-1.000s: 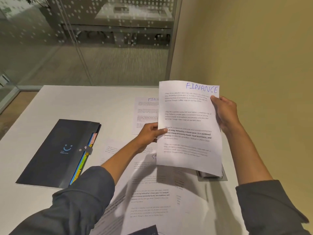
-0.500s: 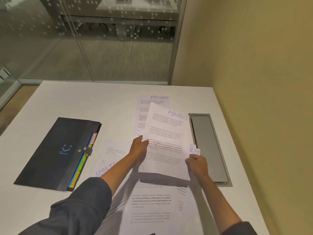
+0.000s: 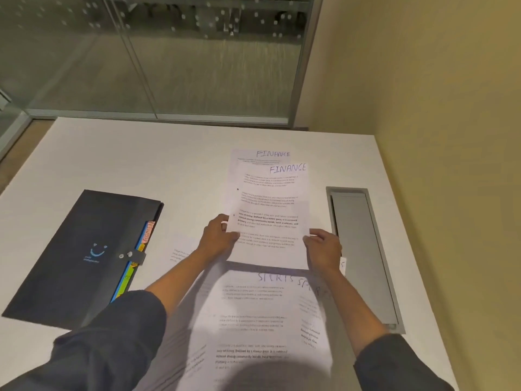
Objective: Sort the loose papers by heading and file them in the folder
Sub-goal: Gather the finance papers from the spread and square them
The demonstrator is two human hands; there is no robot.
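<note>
A sheet headed FINANCE (image 3: 270,204) lies nearly flat over another FINANCE sheet (image 3: 260,155) at the middle of the white table (image 3: 141,153). My left hand (image 3: 218,238) pinches its lower left edge. My right hand (image 3: 322,248) holds its lower right corner. Nearer to me lie overlapping sheets headed SPORTS (image 3: 253,311), partly under my arms. One more sheet (image 3: 181,253) peeks out left of my left forearm. The dark folder (image 3: 81,249) lies shut at the left, with coloured tabs along its right edge.
A grey recessed cable hatch (image 3: 363,249) runs along the table's right side, close to my right hand. A yellow wall stands at the right and a glass partition (image 3: 158,57) behind the table's far edge.
The FINANCE sheet went from held up in the air down onto the other FINANCE sheet. My right hand slid from its top corner to its lower right corner.
</note>
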